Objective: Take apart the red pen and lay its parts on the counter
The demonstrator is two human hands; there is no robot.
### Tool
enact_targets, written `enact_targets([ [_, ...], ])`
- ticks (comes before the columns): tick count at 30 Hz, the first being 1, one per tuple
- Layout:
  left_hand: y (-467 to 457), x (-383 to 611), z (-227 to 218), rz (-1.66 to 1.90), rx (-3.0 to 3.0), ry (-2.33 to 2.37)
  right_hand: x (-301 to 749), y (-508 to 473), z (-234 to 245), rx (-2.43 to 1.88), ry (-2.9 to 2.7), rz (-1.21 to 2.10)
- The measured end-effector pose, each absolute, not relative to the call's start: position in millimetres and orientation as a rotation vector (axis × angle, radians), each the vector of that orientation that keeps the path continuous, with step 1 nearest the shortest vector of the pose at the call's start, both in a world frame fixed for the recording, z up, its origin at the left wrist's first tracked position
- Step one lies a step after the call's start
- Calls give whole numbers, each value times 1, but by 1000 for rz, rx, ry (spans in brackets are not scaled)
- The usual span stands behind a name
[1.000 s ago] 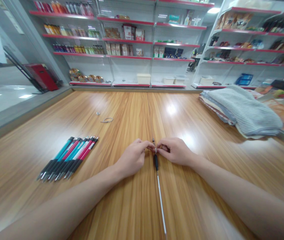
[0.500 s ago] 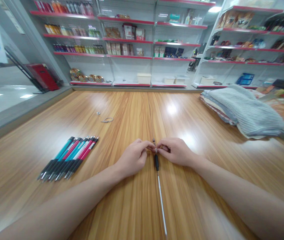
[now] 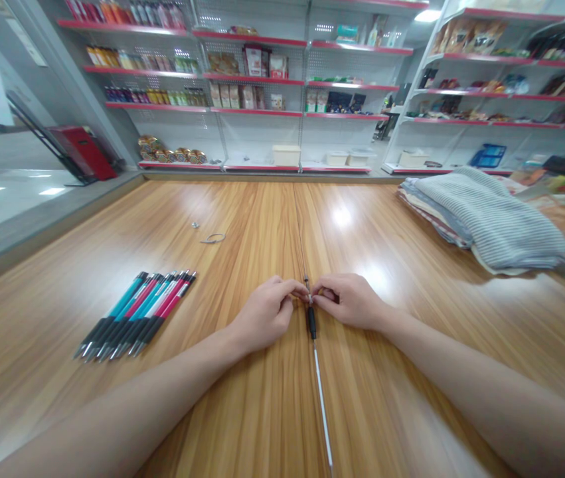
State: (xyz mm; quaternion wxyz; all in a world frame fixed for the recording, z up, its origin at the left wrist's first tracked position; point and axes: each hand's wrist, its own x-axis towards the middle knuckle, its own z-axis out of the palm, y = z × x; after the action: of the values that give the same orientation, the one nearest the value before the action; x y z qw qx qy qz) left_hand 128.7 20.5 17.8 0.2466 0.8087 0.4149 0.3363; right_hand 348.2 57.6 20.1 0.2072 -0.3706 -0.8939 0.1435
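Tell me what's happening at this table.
A person works at a wooden table with both bare hands. The left hand and right hand meet at the middle, fingertips pinching the far end of a thin pen insert, whose white shaft lies on the wood toward the camera. A row of teal and pink pens lies to the left, a small wire loop beyond them, and folded cloths at the right.
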Motion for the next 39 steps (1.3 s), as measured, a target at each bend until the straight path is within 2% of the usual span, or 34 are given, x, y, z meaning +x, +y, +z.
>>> enact_targets([
  [39,21,127,16,906,2194,1130,346,57,20,-1053,-2497,389],
])
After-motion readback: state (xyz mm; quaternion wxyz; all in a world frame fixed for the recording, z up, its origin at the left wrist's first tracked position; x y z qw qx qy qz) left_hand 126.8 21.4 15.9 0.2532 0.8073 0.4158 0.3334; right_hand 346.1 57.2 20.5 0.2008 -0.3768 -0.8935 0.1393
